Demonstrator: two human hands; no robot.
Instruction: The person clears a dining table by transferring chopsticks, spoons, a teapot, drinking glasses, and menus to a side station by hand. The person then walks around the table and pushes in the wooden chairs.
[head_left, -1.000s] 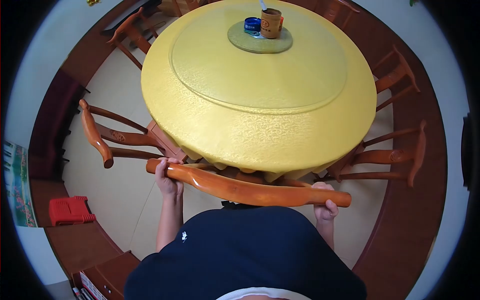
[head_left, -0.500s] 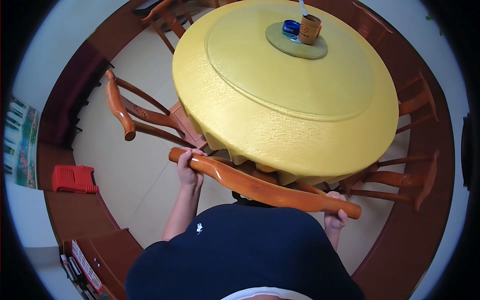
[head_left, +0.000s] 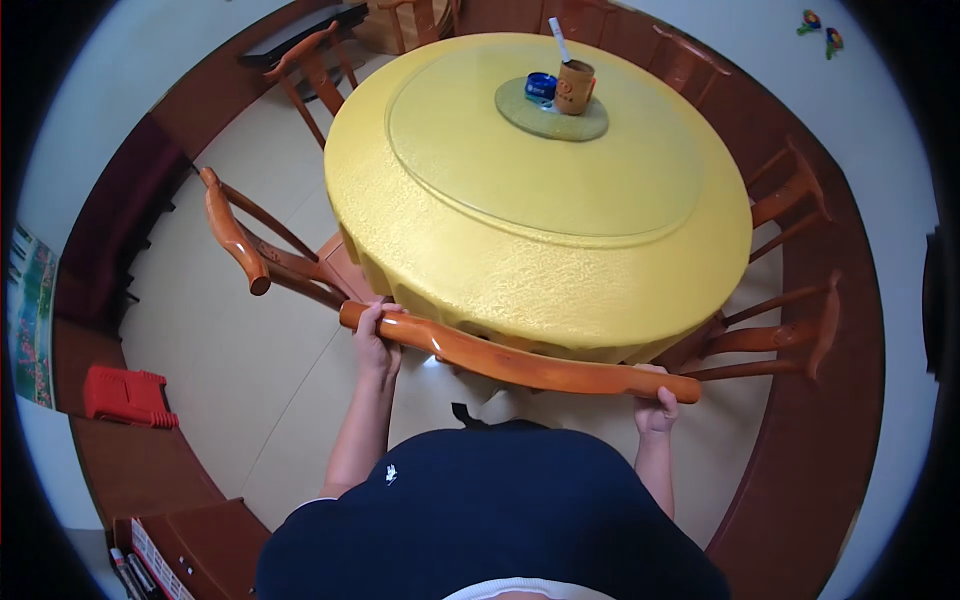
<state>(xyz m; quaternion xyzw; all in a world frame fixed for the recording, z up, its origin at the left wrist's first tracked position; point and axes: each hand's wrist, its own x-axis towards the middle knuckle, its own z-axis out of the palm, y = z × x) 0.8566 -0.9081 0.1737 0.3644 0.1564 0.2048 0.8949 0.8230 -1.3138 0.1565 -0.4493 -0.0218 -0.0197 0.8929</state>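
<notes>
A polished orange-brown wooden chair (head_left: 500,362) stands in front of me, its curved top rail across the near edge of the round table (head_left: 560,290). Near the rail's left end, my left hand (head_left: 376,340) is wrapped round it, thumb on top. My right hand (head_left: 656,402) grips the rail close to its right end, fingers curled from below. The chair's seat and legs are mostly hidden under the rail and the yellow tablecloth. On the table's glass turntable (head_left: 540,200) are a brown cylindrical holder (head_left: 575,88) with a white stick in it and a blue tin (head_left: 540,88).
Another wooden chair (head_left: 235,235) is close on the left, and one (head_left: 780,335) on the right. More chairs ring the table. A red plastic stool (head_left: 130,396) lies by the left wall. A brown cabinet (head_left: 205,545) stands at lower left.
The chair's rail has moved away from my body, toward the table, with both hands still on it. My view has tilted up and shows more of the far wall.
</notes>
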